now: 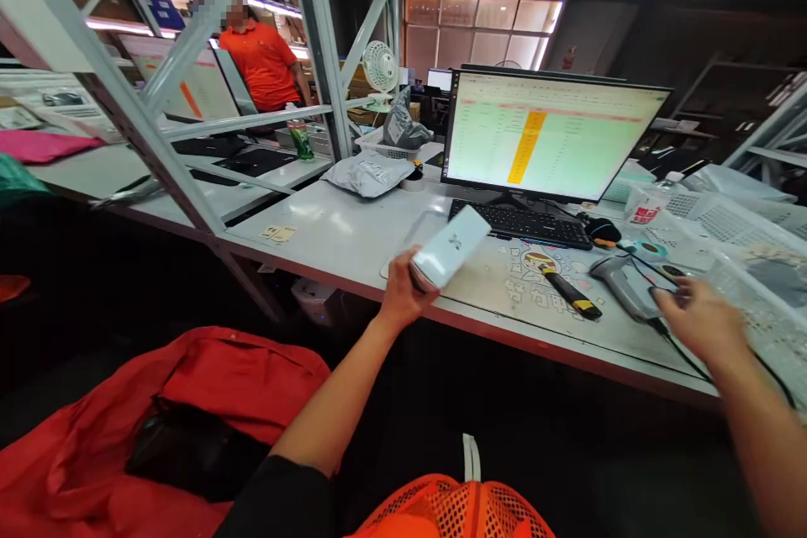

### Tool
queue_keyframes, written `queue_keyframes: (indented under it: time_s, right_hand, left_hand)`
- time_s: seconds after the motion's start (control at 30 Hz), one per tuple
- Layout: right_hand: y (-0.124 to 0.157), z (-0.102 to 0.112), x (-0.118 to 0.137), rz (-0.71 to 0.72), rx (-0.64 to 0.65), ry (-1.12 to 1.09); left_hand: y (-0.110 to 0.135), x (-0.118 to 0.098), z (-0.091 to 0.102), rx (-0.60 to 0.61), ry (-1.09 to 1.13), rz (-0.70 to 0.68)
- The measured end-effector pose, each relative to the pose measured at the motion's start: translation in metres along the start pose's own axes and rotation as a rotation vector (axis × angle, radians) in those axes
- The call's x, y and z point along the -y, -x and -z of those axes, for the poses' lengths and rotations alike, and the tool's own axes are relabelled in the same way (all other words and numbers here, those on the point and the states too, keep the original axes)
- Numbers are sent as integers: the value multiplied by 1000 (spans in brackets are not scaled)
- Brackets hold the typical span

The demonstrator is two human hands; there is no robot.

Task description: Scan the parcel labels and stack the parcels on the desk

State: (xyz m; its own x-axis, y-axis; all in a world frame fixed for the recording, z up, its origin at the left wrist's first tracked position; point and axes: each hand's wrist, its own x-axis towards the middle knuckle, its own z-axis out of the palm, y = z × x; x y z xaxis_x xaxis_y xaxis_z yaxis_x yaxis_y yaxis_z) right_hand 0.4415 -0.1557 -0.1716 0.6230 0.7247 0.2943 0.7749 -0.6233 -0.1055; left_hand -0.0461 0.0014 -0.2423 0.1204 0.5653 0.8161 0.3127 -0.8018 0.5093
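Observation:
A pale blue-white box point(455, 244) is gripped at its lower end by my left hand point(403, 290), tilted above the front edge of the desk point(353, 244). On the right, my right hand point(699, 315) is at the handle of a grey barcode scanner point(627, 286); motion blurs it, and I cannot tell whether the fingers are closed on the handle. A yellow and black box cutter point(571, 292) lies on the desk mat between my hands. Behind the box stands a black keyboard point(523, 223).
A monitor point(548, 134) showing a spreadsheet stands at the back. A grey plastic parcel point(369, 174) lies to the left, near a metal rack post point(321, 42). White baskets point(756, 269) and a bottle point(649, 202) line the right side. A person in orange point(261, 63) stands beyond the rack.

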Motion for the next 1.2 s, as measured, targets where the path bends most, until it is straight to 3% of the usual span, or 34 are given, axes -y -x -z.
queue_keyframes:
  time_s: [0.07,0.13,0.27,0.4,0.57,0.67,0.8,0.9,1.07,1.2]
  right_hand:
    - [-13,-10,12,-34,120,23]
    - [-25,-25,27,-55,224,45]
    - [-41,-50,41,-114,206,26]
    - [-53,-55,41,-175,251,-33]
    - [-71,-27,46,-138,303,-30]
    - [-74,13,52,-12,426,-175]
    - [-70,72,73,303,639,-307]
    - [-63,100,102,355,725,-286]
    - [-49,105,145,396,789,-371]
    - [-51,77,136,380,693,-400]
  left_hand:
    - [13,-12,-13,121,-124,-222]
    - [26,-22,-24,179,-219,-349]
    - [41,-28,-35,233,-287,-448]
    - [45,-24,-39,278,-243,-507]
    - [44,-15,-43,254,-236,-441]
    - [41,-8,-40,243,-208,-316]
    - [39,-3,-36,317,-161,-210]
    - [40,-3,-34,378,-150,-140]
    - [38,-7,-31,405,-114,-109]
    - [33,-5,-24,372,-35,-70]
